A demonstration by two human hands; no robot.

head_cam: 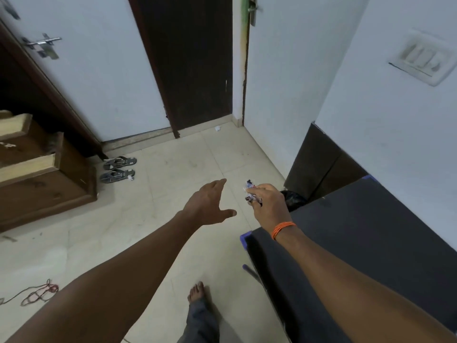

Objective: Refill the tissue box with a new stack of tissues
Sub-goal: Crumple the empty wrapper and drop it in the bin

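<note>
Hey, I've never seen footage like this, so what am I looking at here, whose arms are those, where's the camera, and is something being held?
This is one picture from a wide-angle camera worn on a person's head, looking forward and down. No machine: the two arms are the wearer's own. The left hand is open and empty, reaching out over the tiled floor. The right hand, with an orange wristband, is closed on a small crumpled wrapper. Beside it stands a dark table. Sandals lie near a wooden cabinet. No tissue box is visible.

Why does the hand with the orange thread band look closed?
It is shut: the right hand pinches a crumpled plastic wrapper in its curled fingers.
</note>
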